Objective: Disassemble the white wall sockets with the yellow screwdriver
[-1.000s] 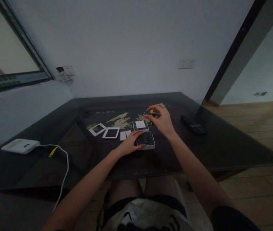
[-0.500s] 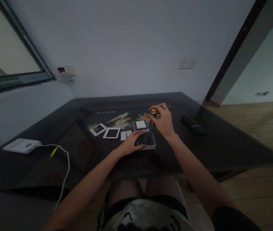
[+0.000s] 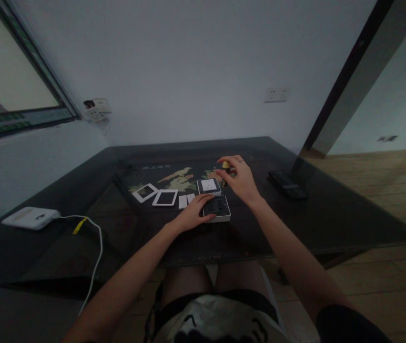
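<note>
1. At the far left, a flat white gadget point(image 3: 30, 217) lies on the dark table point(image 3: 331, 216), with a white cord point(image 3: 101, 238).
2. Next come two white frames point(image 3: 156, 198), side by side, then two small white pieces point(image 3: 182, 202).
3. The left hand point(image 3: 193, 213) is part open, its thumb and fingers holding two sides of a square box point(image 3: 220, 219) with a dark inside. The box sits flat on the table.
4. Just behind that box is a white socket point(image 3: 208, 185).
5. The right hand point(image 3: 241, 180) pinches a little yellow and black tool point(image 3: 226, 165), maybe a screwdriver, almost upright. I can't tell if its tip touches anything.
6. I think the step is tool work by the box. The next move calls for a still box and a straight tool.
7. On the right lies a black thing point(image 3: 287, 185), maybe a phone.
</note>
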`<state>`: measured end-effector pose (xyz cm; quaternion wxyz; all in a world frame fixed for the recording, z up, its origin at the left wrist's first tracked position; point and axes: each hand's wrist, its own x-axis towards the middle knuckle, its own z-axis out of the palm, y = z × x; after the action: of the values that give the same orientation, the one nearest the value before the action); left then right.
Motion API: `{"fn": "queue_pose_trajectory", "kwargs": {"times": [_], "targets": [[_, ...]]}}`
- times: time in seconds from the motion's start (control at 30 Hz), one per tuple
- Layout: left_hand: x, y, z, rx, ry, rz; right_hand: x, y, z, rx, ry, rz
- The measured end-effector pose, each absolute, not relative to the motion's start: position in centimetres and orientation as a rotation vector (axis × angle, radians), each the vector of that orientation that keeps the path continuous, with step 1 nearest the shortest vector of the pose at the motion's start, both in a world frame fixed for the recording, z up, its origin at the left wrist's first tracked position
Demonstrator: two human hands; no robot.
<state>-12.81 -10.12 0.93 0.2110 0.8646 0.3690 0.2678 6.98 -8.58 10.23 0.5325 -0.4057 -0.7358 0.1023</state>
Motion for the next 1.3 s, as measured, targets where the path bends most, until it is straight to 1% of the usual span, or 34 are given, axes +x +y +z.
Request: {"fn": "queue_pose_trajectory", "kwargs": {"times": [0.07,0.13,0.33,0.4,0.5,0.57,0.63,0.73,0.8,1.0,1.07,1.13,1.23,1.3], "targets": [[-12.8,-10.1,1.0,2.408,1.028,0.741,6.7,-8.7,10.1,-1.022,-1.704,0.17],[-12.8,-10.1,1.0,2.414,1.025,0.738,6.7,-8.7,10.1,-1.022,-1.698,0.168],[-12.8,-10.0,0.8,2.405,1.018,0.748,7.5,-8.4,10.9,-0.862,-1.849,0.482],[-12.8,-10.0,0.8,2.407,1.02,0.747,7.5,-8.6,11.1,-0.892,-1.846,0.434],[-12.8,-10.1,0.8,2.423,1.016,0.754,7.3,-9.0,11.0,-0.969,-1.751,0.245],[-12.8,-10.2,0.8,2.429,1.009,0.765,7.3,-9.0,10.7,-0.975,-1.714,0.188],[-12.8,-10.2,0.9,2.43,1.006,0.774,7.5,-8.8,10.5,-0.933,-1.729,0.272],[-12.8,-10.3,1.0,2.426,1.003,0.78,8.0,-8.4,10.4,-0.851,-1.788,0.504],[-12.8,-10.3,1.0,2.422,1.002,0.779,8.2,-8.3,10.4,-0.837,-1.832,0.536],[-12.8,-10.4,1.1,2.406,0.997,0.782,7.6,-9.0,10.4,-1.055,-1.761,0.141],[-12.8,-10.4,1.2,2.399,1.002,0.775,7.6,-9.0,10.5,-1.055,-1.746,0.119],[-12.8,-10.4,1.1,2.396,1.002,0.773,7.9,-8.8,10.6,-0.974,-1.789,0.229],[-12.8,-10.3,1.0,2.399,0.994,0.779,8.4,-8.5,11.0,-0.842,-1.888,0.488],[-12.8,-10.2,0.9,2.4,0.994,0.78,8.4,-8.5,11.1,-0.823,-1.925,0.536]]}}
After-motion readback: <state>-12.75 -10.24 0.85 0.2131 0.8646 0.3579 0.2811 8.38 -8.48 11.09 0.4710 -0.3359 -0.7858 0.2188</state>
